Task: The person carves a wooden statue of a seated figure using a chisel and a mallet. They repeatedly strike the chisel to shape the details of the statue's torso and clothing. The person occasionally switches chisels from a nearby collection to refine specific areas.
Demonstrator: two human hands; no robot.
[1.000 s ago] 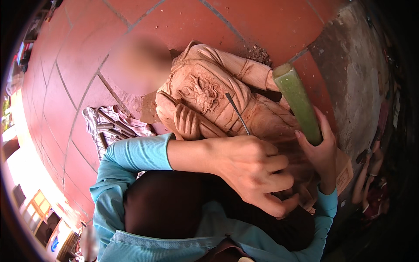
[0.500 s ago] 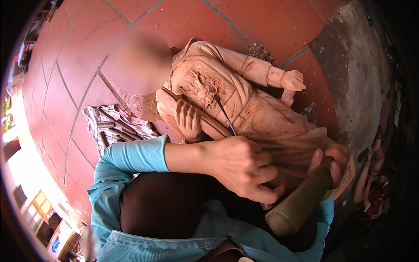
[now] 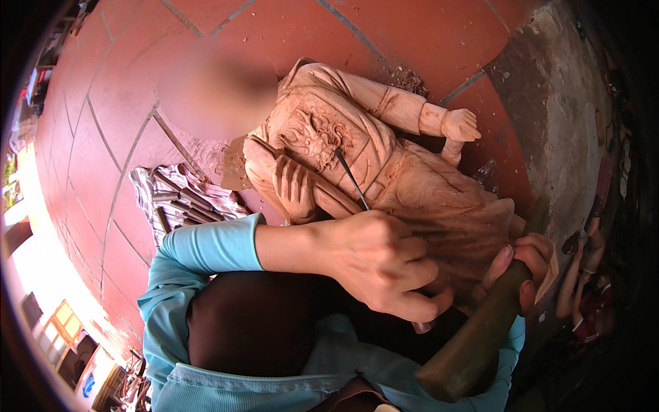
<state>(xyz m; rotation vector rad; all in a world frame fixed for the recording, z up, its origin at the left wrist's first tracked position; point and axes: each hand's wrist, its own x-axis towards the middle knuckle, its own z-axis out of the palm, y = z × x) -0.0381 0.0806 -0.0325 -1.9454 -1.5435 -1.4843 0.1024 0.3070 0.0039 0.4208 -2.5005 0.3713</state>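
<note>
A carved wooden statue [image 3: 439, 182] of a robed figure lies before me, with a creature's face in relief on its chest. My left hand [image 3: 381, 264] is closed around a carving chisel [image 3: 351, 178]. The chisel's dark shaft slants up to the relief, its tip touching the carving, and its handle end pokes out below my fingers. Farther right, my right hand [image 3: 525, 269] grips a greenish-brown wooden mallet [image 3: 473, 336], a thick club shape. The mallet's broad end hangs over my lap, apart from the chisel's handle. A blur hides the area at the statue's head.
On the left, several more chisels [image 3: 184, 202] lie on a striped cloth [image 3: 145, 189]. Red floor tiles [image 3: 103, 137] surround the statue, with wood shavings [image 3: 408, 79] beyond its arm. Grey concrete [image 3: 563, 103] borders the tiles on the right. Another person [image 3: 594, 309] shows at the far right.
The mallet's broad end has dropped down toward me, away from the chisel's handle end, which shows more now. My right hand has shifted slightly; the left hand and chisel have barely moved.
</note>
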